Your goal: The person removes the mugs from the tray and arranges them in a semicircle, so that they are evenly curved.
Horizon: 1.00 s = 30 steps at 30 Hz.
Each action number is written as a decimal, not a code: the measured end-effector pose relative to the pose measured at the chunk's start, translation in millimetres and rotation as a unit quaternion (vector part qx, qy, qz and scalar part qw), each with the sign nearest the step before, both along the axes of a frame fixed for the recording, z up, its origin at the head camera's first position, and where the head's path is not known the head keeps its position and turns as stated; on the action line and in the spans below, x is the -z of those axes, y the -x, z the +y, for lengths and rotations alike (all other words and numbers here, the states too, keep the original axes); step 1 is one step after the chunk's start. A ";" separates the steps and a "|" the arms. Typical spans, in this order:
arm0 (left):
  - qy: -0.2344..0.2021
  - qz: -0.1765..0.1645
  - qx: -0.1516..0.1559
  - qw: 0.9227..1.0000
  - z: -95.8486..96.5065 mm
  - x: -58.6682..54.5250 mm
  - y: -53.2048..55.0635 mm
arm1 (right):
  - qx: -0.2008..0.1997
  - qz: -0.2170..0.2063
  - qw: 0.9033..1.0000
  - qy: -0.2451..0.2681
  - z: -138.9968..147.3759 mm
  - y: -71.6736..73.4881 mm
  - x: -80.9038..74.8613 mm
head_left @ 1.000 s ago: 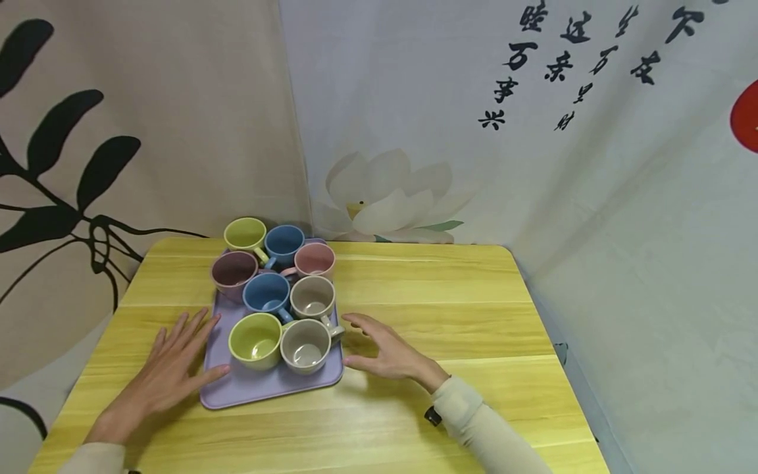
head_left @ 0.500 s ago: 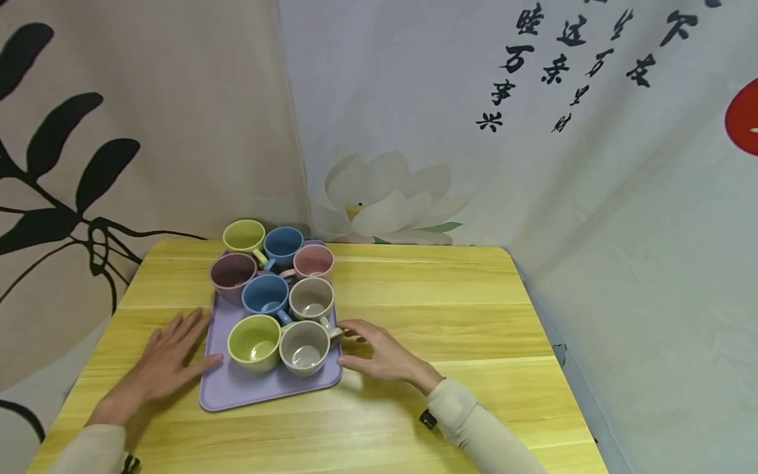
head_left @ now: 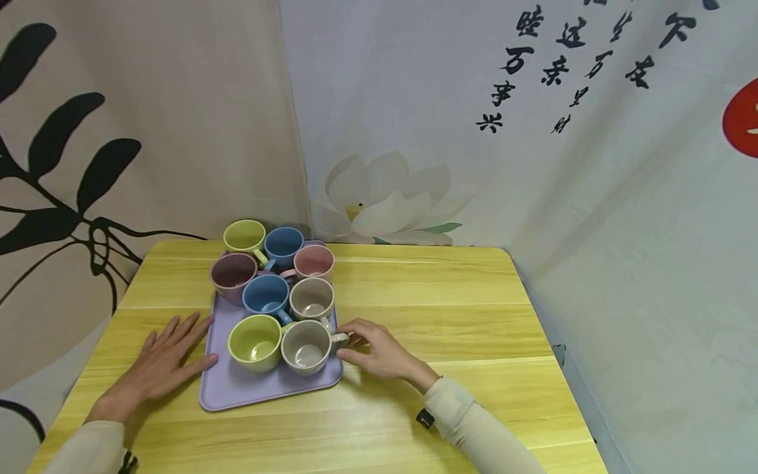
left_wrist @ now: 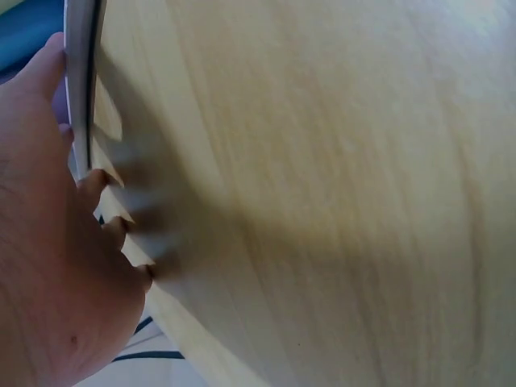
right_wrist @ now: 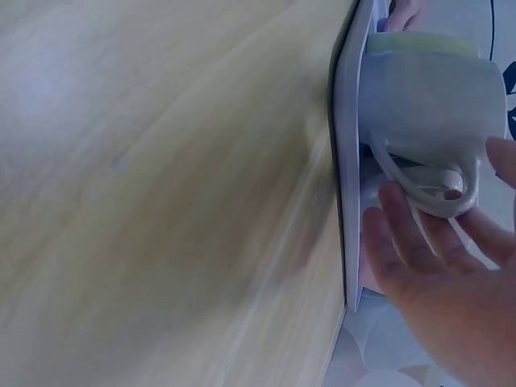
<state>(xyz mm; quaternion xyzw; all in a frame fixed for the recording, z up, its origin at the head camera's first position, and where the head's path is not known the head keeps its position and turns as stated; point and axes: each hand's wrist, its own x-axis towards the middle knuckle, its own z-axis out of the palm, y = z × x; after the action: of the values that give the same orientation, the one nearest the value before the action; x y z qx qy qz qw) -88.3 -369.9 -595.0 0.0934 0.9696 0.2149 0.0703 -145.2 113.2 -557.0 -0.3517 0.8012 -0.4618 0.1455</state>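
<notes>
Several mugs crowd a purple tray (head_left: 237, 395). At its front right stands a grey mug (head_left: 306, 347), its handle (right_wrist: 431, 197) towards my right hand (head_left: 379, 352). The fingers of that hand reach behind and touch this handle in the right wrist view, with the thumb held apart from it. Beside the grey mug is a yellow-green mug (head_left: 254, 342). My left hand (head_left: 160, 368) rests with spread fingers at the tray's left edge, thumb at the rim; in the left wrist view its fingertips meet the tabletop.
Behind the front pair stand a blue mug (head_left: 266, 294), another grey mug (head_left: 312, 298), a plum mug (head_left: 233, 273), a pink mug (head_left: 314, 262), another blue mug (head_left: 284, 244) and another yellow-green mug (head_left: 244, 235). The wooden table (head_left: 444, 303) meets printed curtains (head_left: 403, 118).
My right hand has moved left to the front grey mug's handle, and that mug has turned slightly, its handle now pointing more to the right. My left hand has shifted slightly left.
</notes>
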 end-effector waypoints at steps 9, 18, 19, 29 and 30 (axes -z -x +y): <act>-0.006 0.005 0.001 1.000 0.9 -0.2 -0.2 | -0.008 -0.092 0.996 0.000 -1.9 -1.9 -0.4; -0.011 -0.006 -0.004 1.000 0.8 1.0 0.4 | -0.032 -0.113 0.993 -0.015 -0.3 -6.4 2.2; -0.011 -0.007 -0.005 1.000 0.8 1.1 0.4 | -0.034 -0.112 0.993 -0.016 0.3 -7.4 2.4; -0.010 -0.004 -0.005 1.000 0.7 3.8 0.1 | -0.045 -0.133 0.990 0.017 25.4 -17.2 -2.8; -0.011 -0.002 -0.005 1.000 0.6 3.9 0.1 | -0.044 -0.138 0.989 0.023 29.9 -18.2 -4.0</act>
<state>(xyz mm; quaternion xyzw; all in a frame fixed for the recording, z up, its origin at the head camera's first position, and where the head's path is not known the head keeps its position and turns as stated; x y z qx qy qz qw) -88.3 -369.2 -598.8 0.0890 0.9676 0.2256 0.0703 -127.0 143.0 -553.0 -0.3226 0.7466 -0.5172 0.2665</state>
